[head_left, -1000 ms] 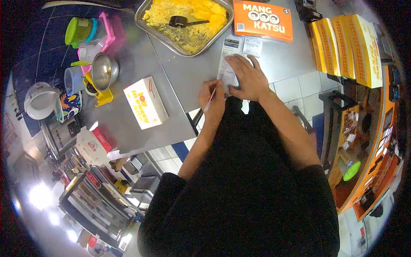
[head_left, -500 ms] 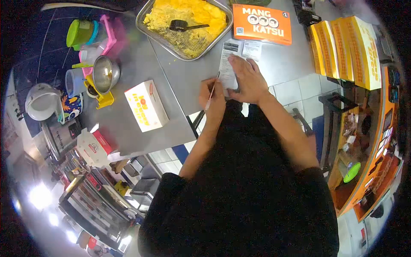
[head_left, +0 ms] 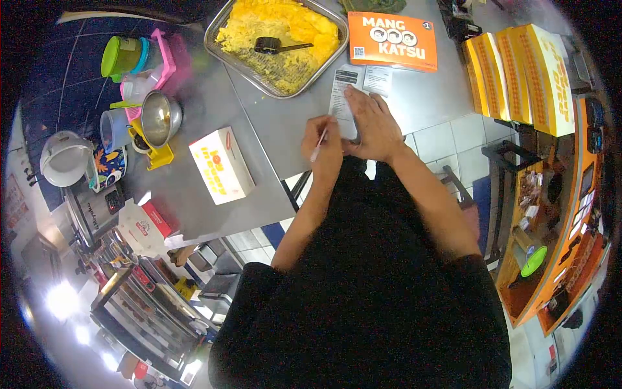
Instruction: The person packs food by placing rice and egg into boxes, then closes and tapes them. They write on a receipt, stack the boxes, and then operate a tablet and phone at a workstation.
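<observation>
My left hand (head_left: 324,144) is closed around a slim pen (head_left: 317,150), its knuckles against the left edge of a printed paper slip (head_left: 343,102). Fingers spread, my right hand (head_left: 374,126) lies flat on the right part of that slip and covers some of it. A second, smaller slip (head_left: 378,79) lies just above the right fingers. Behind the slips is an orange "MANG KATSU" card (head_left: 392,40). The pen's tip is hidden by the left fingers.
A metal tray (head_left: 285,92) of yellow food holds a black scoop (head_left: 267,45). A white box (head_left: 221,165) sits to the left. Farther left are a steel bowl (head_left: 161,118) and plastic containers. Yellow boxes (head_left: 518,78) stand at right.
The left hand and pen have shifted slightly against the slip, and the pen looks more covered by the fingers. The view has moved a little; the right hand stays on the slip.
</observation>
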{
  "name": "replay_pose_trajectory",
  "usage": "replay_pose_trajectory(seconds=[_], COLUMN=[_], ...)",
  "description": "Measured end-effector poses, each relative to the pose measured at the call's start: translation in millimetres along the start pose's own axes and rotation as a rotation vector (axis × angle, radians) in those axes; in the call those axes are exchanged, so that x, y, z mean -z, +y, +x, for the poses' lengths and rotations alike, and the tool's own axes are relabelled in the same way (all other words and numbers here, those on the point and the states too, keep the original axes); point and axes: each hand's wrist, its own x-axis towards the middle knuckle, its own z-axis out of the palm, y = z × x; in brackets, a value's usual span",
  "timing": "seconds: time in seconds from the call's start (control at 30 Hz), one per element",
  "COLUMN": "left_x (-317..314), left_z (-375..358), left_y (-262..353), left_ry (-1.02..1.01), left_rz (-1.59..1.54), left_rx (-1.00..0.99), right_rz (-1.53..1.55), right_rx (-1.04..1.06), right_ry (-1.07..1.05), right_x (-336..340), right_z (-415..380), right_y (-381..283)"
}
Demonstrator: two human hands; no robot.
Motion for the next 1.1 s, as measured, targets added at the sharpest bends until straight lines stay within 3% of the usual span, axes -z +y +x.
replay_pose_trajectory(seconds=[0.07,0.13,0.27,0.33,0.37,0.43,0.47,0.53,0.67,0.73,0.77,0.83,0.87,0.93,1.0,1.07,1.1], left_x=[-2,-1,-4,-2,-5,-13,-14,-12,-14,-9,-9,-10,-6,6,13,14,16], left_z=[2,3,6,8,9,11,12,13,14,16,16,17,19,25,24,27,26], left_y=[2,0,4,2,5,12,5,-6,1,-4,-3,1,-1,-12,-18,-19,-20], left_ry=[0.098,-0.106,0.006,-0.176,-0.173,0.115,0.116,-0.089,0.036,-0.152,-0.146,0.024,0.028,-0.210,-0.251,-0.286,-0.289], left_rz=[0.010,-0.013,-0.049,0.079,0.077,-0.092,-0.097,0.054,-0.073,0.228,0.223,-0.095,-0.107,0.514,0.573,0.636,0.628], left_rx=[0.041,0.002,0.164,0.069,0.065,0.066,0.061,-0.051,0.105,-0.170,-0.177,0.131,0.119,-0.545,-0.610,-0.677,-0.661], right_rz=[-0.014,-0.009,-0.006,0.010,0.007,0.021,0.016,0.031,0.033,0.056,0.048,0.005,-0.009,0.051,0.031,0.259,0.179], right_rx=[-0.022,0.032,0.001,-0.005,-0.002,0.025,0.028,0.046,0.011,-0.024,-0.017,-0.046,-0.039,-0.052,-0.004,-0.097,-0.032], right_ry=[-0.018,0.022,-0.012,-0.014,-0.012,0.028,0.032,0.012,0.026,-0.006,-0.001,-0.047,-0.038,-0.075,0.017,0.038,0.266], right_x=[-1,-3,1,-2,-4,-5,-4,-3,-2,2,3,7,10,15,15,27,32], right_z=[0,0,1,1,1,1,0,1,1,1,2,4,4,4,-2,-8,-13], right_y=[2,3,2,5,6,6,7,7,4,2,1,-1,-3,-6,-3,-8,-12])
